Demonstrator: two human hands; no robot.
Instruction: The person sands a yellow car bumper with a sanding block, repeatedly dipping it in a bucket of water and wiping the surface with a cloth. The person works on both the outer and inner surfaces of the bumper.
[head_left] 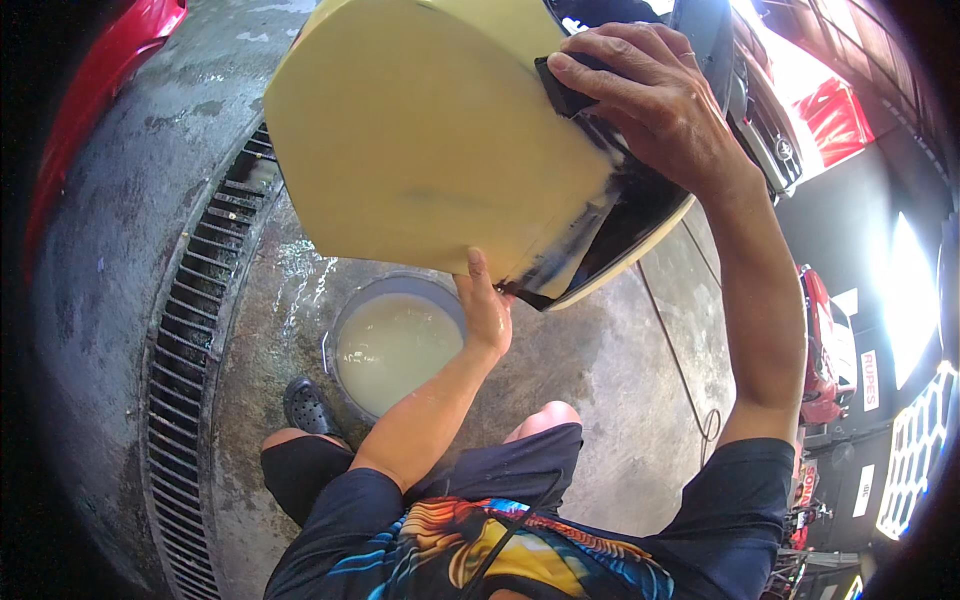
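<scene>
1. Head view: a pale yellow panel (420, 150) with a glossy black edge fills the upper centre of the frame, held up and tilted.
2. Wet concrete floor (620, 380) spreads below it; a curved drain grate (190, 350) runs down the left side.
3. A red car (100, 70) shows at upper left, and a dark car (760, 110) at upper right.
4. A bucket (395, 345) of cloudy water stands lower centre, beside a black clog (308, 408).
5. The right hand (650, 95), upper right, presses a dark cloth (565, 95) flat against the panel, fingers spread over it.
6. The left hand (487, 310), centre, grips the panel's lower edge from beneath.
</scene>
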